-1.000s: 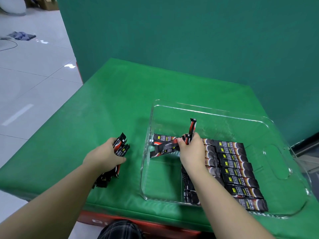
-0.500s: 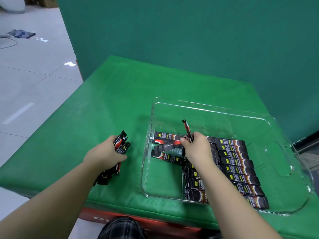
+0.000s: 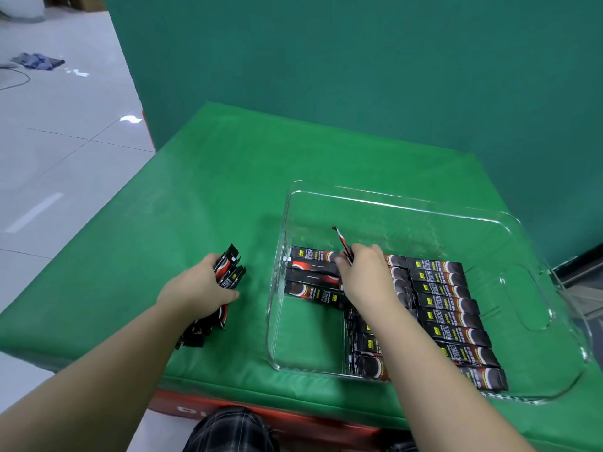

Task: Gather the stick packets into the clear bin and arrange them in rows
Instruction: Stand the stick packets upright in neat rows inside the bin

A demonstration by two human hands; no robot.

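Two hands are in use. Your right hand is inside the clear bin and pinches one stick packet between thumb and fingers; that packet stands tilted, its free end pointing up and toward the far wall. Your left hand rests on the green bench, just left of the bin, and grips a bundle of packets whose long axis runs near-to-far.

Inside the bin, a full row of packets lies along the right side, each with its long axis running left-to-right. A second row sits partly hidden under your right forearm. A third, short group of packets lies at the left, just beside your right fingertips.

The held packet probably belongs with this left group. Judged from its tilt, you must turn its long axis level and left-to-right, parallel to its neighbours. Your right hand is the nearer one; the bare bin floor toward you appears to be the next space to fill.
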